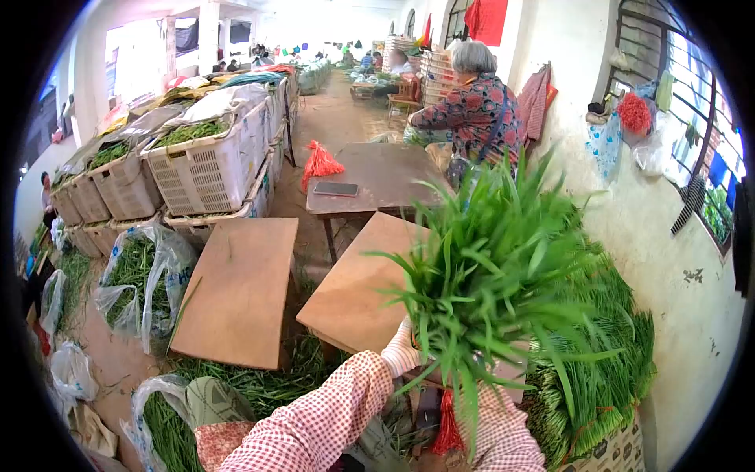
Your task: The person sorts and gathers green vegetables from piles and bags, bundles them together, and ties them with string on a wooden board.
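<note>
A large bunch of long-leaved greens [487,275] stands upright in front of me, its leaf tips spread and slightly blurred. My left hand [403,351], in a white glove, is closed against the lower left side of the bunch; leaves cover part of its fingers. My right sleeve [497,429] reaches under the leaves, which hide my right hand. Below the bunch, red ties [447,425] hang between my forearms. To the right lies a tall stack of similar greens [590,377], stems facing me.
Two slanted boards [234,291] [358,287] lie ahead. Behind is a table [385,169] with a phone [336,189] and red ties [321,161]. Stacked crates [200,169] and bagged greens [141,271] stand left. Another person [484,110] works beyond the table near the wall.
</note>
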Demonstrator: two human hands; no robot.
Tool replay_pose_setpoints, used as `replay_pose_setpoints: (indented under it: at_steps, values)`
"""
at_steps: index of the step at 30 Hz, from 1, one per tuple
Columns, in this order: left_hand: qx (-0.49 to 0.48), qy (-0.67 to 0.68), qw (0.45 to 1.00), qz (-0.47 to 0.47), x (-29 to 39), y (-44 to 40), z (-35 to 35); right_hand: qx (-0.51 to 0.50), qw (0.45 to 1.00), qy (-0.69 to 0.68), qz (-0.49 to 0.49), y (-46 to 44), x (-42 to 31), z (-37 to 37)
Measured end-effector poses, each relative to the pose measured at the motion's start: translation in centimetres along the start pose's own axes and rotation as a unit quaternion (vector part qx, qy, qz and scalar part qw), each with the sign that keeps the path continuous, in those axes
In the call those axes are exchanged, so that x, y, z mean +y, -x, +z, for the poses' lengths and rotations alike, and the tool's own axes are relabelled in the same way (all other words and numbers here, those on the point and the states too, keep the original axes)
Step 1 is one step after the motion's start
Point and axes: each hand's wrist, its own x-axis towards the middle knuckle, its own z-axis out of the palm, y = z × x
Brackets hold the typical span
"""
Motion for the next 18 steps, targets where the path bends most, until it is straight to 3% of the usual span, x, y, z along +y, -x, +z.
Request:
replay_pose_setpoints:
  at_steps: [3,4,5,6,7,8,9,10,12,13,14,15,17,18]
  values:
    - [0.030,-0.034,0.998,0.038,-1.8,-1.0,-0.3,-0.053,0.992,0.110,0.002,-3.4,-5.6,-0.2]
    - [0.026,-0.247,0.957,0.148,-3.2,0.6,2.0,-0.067,0.978,0.197,0.015,-4.4,-7.6,-0.1]
    - [0.020,-0.445,0.859,0.250,-4.3,2.4,4.5,-0.079,0.936,0.341,0.042,-5.3,-10.3,0.3]
    - [0.017,-0.360,0.913,0.191,-4.6,3.8,6.8,-0.102,0.853,0.508,0.064,-6.0,-12.7,1.1]
    - [0.017,-0.361,0.913,0.190,-4.9,4.1,7.1,-0.101,0.756,0.641,0.086,-6.3,-13.3,1.8]
    - [0.102,-0.285,0.953,0.020,-5.4,4.3,6.7,-0.141,0.740,0.650,0.099,-7.3,-11.2,0.8]
    - [0.183,-0.196,0.952,-0.149,-5.8,4.8,6.5,-0.182,0.721,0.659,0.112,-8.5,-7.6,-0.5]
    - [0.118,-0.236,0.952,-0.155,-6.3,6.8,6.9,-0.144,0.692,0.705,0.062,-7.6,-3.7,-1.0]
    - [0.030,-0.325,0.935,-0.139,-7.7,8.7,4.5,-0.114,0.738,0.664,0.022,-7.6,-3.0,-2.2]
    - [-0.048,-0.390,0.918,-0.049,-8.0,9.7,5.4,-0.126,0.753,0.646,0.014,-7.2,-2.7,-2.2]
    - [-0.123,-0.447,0.886,0.028,-7.8,10.6,6.8,-0.156,0.733,0.662,0.007,-7.2,-3.0,-2.3]
    - [-0.162,-0.563,0.804,0.099,-6.7,10.7,7.5,-0.154,0.735,0.658,-0.060,-7.5,-1.5,-3.7]
    - [-0.212,-0.705,0.660,0.153,-3.0,10.2,10.5,-0.151,0.688,0.709,0.015,-6.5,-3.7,-2.5]
    - [-0.216,-0.793,0.533,0.199,-0.9,9.1,11.8,-0.137,0.672,0.726,0.051,-5.5,-5.6,-1.5]
